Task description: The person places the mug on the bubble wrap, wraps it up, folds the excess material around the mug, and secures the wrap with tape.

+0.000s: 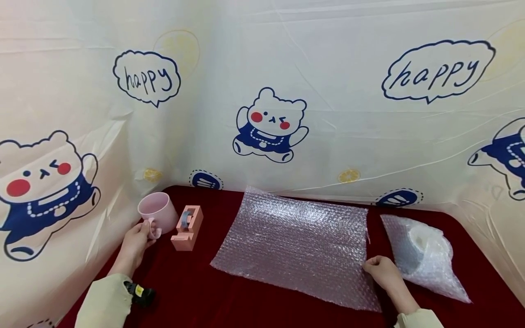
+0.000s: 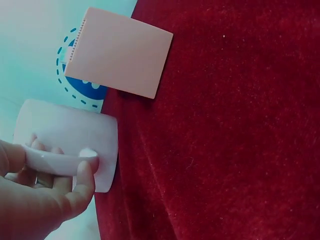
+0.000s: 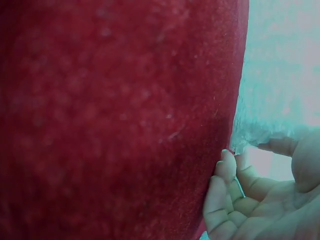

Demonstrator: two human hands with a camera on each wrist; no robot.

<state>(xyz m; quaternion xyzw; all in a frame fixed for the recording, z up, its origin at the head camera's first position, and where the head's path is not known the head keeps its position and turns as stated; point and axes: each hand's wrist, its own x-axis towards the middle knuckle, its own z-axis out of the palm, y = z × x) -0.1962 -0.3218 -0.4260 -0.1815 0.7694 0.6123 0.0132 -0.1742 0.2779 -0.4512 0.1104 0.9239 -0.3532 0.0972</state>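
A pink mug (image 1: 164, 216) stands at the left of the red cloth. My left hand (image 1: 134, 243) grips its handle, fingers curled through the loop in the left wrist view, where the pale mug (image 2: 60, 122) shows side-on. Just right of the mug is a pink tape dispenser (image 1: 187, 233) with a roll of bluish tape. A sheet of clear bubble wrap (image 1: 295, 248) lies flat across the middle. At its right edge my right hand (image 1: 384, 273) pinches the wrap between thumb and fingers; the right wrist view shows the fingertips at the sheet's edge (image 3: 280, 95).
A bubble-wrapped bundle (image 1: 428, 257) with a pale object inside lies to the right of my right hand. The red cloth (image 1: 184, 287) covers the table. A white printed curtain (image 1: 328, 136) encloses the back and sides.
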